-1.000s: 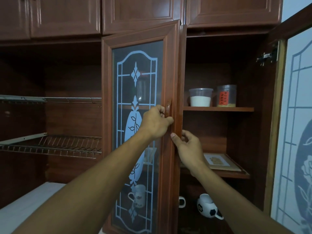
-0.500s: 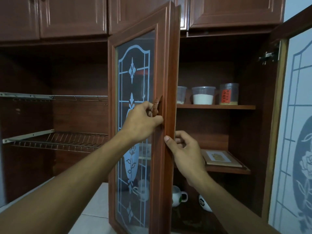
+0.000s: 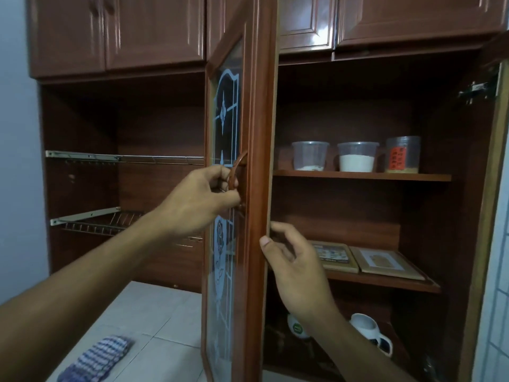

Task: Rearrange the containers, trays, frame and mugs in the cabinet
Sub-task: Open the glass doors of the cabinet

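Currently the left hand (image 3: 202, 197) is closed around the curved handle (image 3: 236, 172) of the glass-panelled door (image 3: 234, 205), which stands nearly edge-on to the camera, its long axis vertical. The right hand (image 3: 293, 267) is loosely curled, thumb and fingertips (image 3: 265, 240) resting on the door's free edge, holding nothing else. The items to rearrange all lie to the right of that edge, inside the open cabinet. Top shelf (image 3: 360, 177): three clear containers in a row, namely a nearly empty tub (image 3: 309, 159), a tub of white powder (image 3: 357, 157) and a taller tub with a red label (image 3: 402, 154). Middle shelf (image 3: 385, 281): two flat framed pieces lying side by side, a darker one (image 3: 334, 257) just behind the right hand and a lighter frame (image 3: 385, 261) beside it. Bottom compartment: a mug with a green mark (image 3: 297, 326), partly hidden by the right wrist, and a white mug (image 3: 370, 333) further right. The right hand is judged the nearer one to every item; the flat pieces lie directly beyond its fingers, the containers above it and the mugs below. The left hand is on the far side of the door. A checked cloth (image 3: 95, 359) lies on the tiled counter (image 3: 154, 321) at lower left, well apart from the cabinet contents.
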Demonstrator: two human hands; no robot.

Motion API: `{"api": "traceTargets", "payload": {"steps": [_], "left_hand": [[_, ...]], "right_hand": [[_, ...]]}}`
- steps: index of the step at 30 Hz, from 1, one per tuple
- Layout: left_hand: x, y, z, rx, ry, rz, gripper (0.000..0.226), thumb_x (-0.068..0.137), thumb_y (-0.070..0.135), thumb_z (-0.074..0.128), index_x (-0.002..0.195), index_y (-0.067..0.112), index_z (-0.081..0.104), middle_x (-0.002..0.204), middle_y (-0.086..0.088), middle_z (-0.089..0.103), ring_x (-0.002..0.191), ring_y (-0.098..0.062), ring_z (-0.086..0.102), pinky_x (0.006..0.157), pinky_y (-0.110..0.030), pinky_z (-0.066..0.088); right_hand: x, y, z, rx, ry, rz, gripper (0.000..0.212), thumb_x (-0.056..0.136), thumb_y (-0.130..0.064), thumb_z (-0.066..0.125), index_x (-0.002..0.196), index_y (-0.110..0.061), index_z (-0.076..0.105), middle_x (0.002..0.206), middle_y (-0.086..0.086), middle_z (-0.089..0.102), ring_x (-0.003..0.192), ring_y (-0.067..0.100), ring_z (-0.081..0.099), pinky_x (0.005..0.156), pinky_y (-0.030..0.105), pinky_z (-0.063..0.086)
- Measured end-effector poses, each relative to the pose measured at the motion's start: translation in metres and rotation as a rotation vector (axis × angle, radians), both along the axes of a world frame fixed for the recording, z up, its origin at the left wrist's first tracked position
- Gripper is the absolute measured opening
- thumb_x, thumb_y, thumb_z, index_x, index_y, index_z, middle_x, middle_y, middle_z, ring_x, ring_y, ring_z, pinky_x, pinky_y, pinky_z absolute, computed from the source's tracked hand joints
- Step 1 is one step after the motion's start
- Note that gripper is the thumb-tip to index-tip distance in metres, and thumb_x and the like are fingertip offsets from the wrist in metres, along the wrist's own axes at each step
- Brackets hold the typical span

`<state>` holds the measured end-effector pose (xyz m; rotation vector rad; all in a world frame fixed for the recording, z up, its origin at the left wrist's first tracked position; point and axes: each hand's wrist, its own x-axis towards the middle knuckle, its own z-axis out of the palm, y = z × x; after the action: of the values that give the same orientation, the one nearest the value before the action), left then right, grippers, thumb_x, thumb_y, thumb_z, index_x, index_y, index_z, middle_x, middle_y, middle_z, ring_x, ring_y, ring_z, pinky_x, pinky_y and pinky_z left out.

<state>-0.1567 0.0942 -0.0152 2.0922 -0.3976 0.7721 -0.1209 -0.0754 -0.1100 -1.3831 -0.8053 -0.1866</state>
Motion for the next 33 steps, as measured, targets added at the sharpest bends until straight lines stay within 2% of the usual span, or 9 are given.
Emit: {"api": "traceTargets", "payload": {"steps": [3,6,10,14,17,20,25,30,33], "left_hand": [[-0.012,0.015,0.000,0.008,0.007,0.002,0.016,0.090,0.017,0.063,0.103,0.008,0.061,0.090,-0.010,0.066,0.075,-0.008,0.064,0.068,-0.020,0.051],[-0.023,0.031,-0.002,-0.006,0.012,0.030,0.015,0.091,0.016,0.063,0.103,0.008,0.062,0.083,-0.001,0.065,0.076,-0.009,0.064,0.073,-0.026,0.051],[-0.037,0.045,-0.001,-0.002,0.022,0.057,0.015,0.091,0.016,0.062,0.104,0.010,0.063,0.087,-0.003,0.069,0.079,-0.016,0.066,0.077,-0.030,0.055],[-0.049,0.057,0.000,-0.039,0.022,0.105,0.015,0.092,0.010,0.060,0.107,0.008,0.063,0.092,-0.011,0.068,0.075,-0.013,0.067,0.071,-0.027,0.058],[-0.057,0.067,-0.001,-0.062,0.023,0.141,0.016,0.091,0.011,0.061,0.106,0.012,0.065,0.090,-0.008,0.068,0.072,-0.012,0.066,0.075,-0.033,0.058],[-0.063,0.079,-0.001,-0.063,0.019,0.185,0.016,0.090,0.013,0.062,0.104,0.017,0.067,0.088,-0.002,0.070,0.077,-0.015,0.068,0.081,-0.037,0.058],[-0.066,0.095,-0.002,-0.107,0.014,0.246,0.018,0.092,0.008,0.058,0.104,0.017,0.067,0.094,-0.005,0.072,0.088,-0.022,0.071,0.082,-0.038,0.058],[-0.067,0.111,-0.004,-0.177,0.024,0.265,0.019,0.095,0.004,0.052,0.100,0.014,0.068,0.087,0.000,0.073,0.083,-0.016,0.072,0.072,-0.025,0.057],[-0.068,0.121,-0.003,-0.213,0.059,0.269,0.022,0.096,0.002,0.049,0.102,0.012,0.068,0.088,-0.002,0.074,0.084,-0.018,0.071,0.071,-0.025,0.057]], "right_hand": [[-0.009,0.011,0.000,-0.014,-0.032,0.026,0.022,0.097,-0.019,0.057,0.115,-0.027,0.067,0.106,-0.003,0.073,0.103,0.011,0.067,0.086,0.028,0.056],[-0.017,0.026,0.000,-0.001,-0.044,0.054,0.020,0.096,-0.018,0.059,0.111,-0.028,0.068,0.104,-0.004,0.073,0.098,0.005,0.068,0.080,0.020,0.055],[-0.025,0.042,0.002,0.033,-0.054,0.106,0.019,0.093,-0.014,0.063,0.107,-0.025,0.068,0.099,-0.006,0.073,0.091,0.001,0.068,0.074,0.014,0.053],[-0.026,0.061,0.002,0.027,-0.051,0.131,0.021,0.090,-0.017,0.068,0.107,-0.028,0.065,0.101,-0.004,0.069,0.092,0.000,0.065,0.072,0.014,0.052],[-0.027,0.077,0.001,-0.004,-0.069,0.123,0.024,0.087,-0.022,0.070,0.105,-0.035,0.061,0.102,-0.007,0.065,0.096,0.002,0.062,0.077,0.018,0.054],[-0.027,0.093,0.002,0.002,-0.057,0.139,0.029,0.084,-0.023,0.073,0.109,-0.034,0.061,0.104,-0.006,0.063,0.096,0.007,0.062,0.084,0.025,0.056],[-0.032,0.121,0.003,0.003,-0.068,0.140,0.031,0.083,-0.025,0.076,0.110,-0.032,0.061,0.102,-0.009,0.060,0.094,0.011,0.062,0.083,0.032,0.058],[-0.037,0.147,0.003,-0.024,-0.102,0.103,0.032,0.083,-0.030,0.075,0.110,-0.032,0.058,0.102,-0.012,0.057,0.091,0.004,0.059,0.076,0.018,0.054],[-0.039,0.160,0.002,-0.018,-0.112,0.084,0.033,0.083,-0.032,0.075,0.111,-0.032,0.058,0.104,-0.013,0.056,0.090,0.003,0.057,0.072,0.012,0.050]]}}
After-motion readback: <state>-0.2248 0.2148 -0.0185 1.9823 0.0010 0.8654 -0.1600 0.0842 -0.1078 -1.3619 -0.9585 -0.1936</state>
